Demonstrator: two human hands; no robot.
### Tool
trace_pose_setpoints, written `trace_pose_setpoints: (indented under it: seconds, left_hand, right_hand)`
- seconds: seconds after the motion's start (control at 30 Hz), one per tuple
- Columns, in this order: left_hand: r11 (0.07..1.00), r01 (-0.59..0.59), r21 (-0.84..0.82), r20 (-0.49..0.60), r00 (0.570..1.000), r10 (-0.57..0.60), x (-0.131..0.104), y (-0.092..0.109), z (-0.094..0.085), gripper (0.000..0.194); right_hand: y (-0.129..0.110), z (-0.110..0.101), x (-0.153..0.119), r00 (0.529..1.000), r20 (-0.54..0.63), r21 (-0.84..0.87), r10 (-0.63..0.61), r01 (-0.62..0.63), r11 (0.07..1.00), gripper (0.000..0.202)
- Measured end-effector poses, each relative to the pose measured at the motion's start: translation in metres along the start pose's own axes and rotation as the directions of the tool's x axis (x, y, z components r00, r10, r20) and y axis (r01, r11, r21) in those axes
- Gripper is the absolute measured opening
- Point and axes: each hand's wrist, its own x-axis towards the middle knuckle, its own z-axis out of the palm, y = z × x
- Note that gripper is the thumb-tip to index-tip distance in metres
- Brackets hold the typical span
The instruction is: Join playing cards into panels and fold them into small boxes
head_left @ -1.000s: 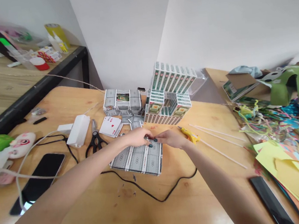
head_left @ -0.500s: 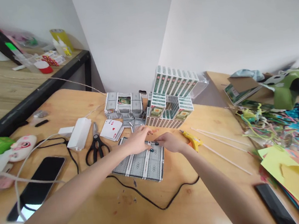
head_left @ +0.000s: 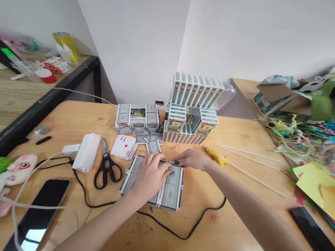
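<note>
A flat panel (head_left: 171, 187) made of grey-backed playing cards lies on the wooden table. My left hand (head_left: 153, 173) rests on top of it with the fingers spread over its surface. At the panel's upper right corner, my right hand (head_left: 191, 159) pinches the edge between its fingers. Just beyond the panel are loose grey-backed cards (head_left: 153, 146) and a face-up pile of cards (head_left: 124, 146). Behind them stand a card-covered box (head_left: 138, 118) and a structure of stacked green-and-white card boxes (head_left: 201, 87).
Black scissors (head_left: 107, 166), a white box (head_left: 86, 153) and a phone (head_left: 35, 217) lie on the left. A yellow glue gun (head_left: 216, 156), white sticks (head_left: 256, 176), yellow paper (head_left: 326, 192) and a black phone (head_left: 312, 228) are on the right. A black cable (head_left: 183, 236) crosses in front.
My left hand has moved down and left onto the panel, its fingers now lying flatter. The panel has shifted slightly toward me. My right hand has stayed at the corner.
</note>
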Motion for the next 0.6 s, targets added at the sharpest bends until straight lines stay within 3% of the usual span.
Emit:
trace_pose_setpoints:
  seconds: [0.23,0.6]
  left_hand:
    - [1.000,0.021,0.002,-0.016,1.000,-0.021,0.0001,0.0026,0.0048,0.012]
    - [0.999,0.026,-0.024,-0.023,0.999,-0.026,-0.0001,0.0025,0.0031,0.011]
  right_hand:
    - [-0.0024,-0.0008,-0.0054,0.999,0.043,0.065,-0.010,0.007,0.998,0.022]
    - [-0.0033,-0.0009,-0.0046,0.999,0.037,0.019,-0.021,0.020,1.000,0.019]
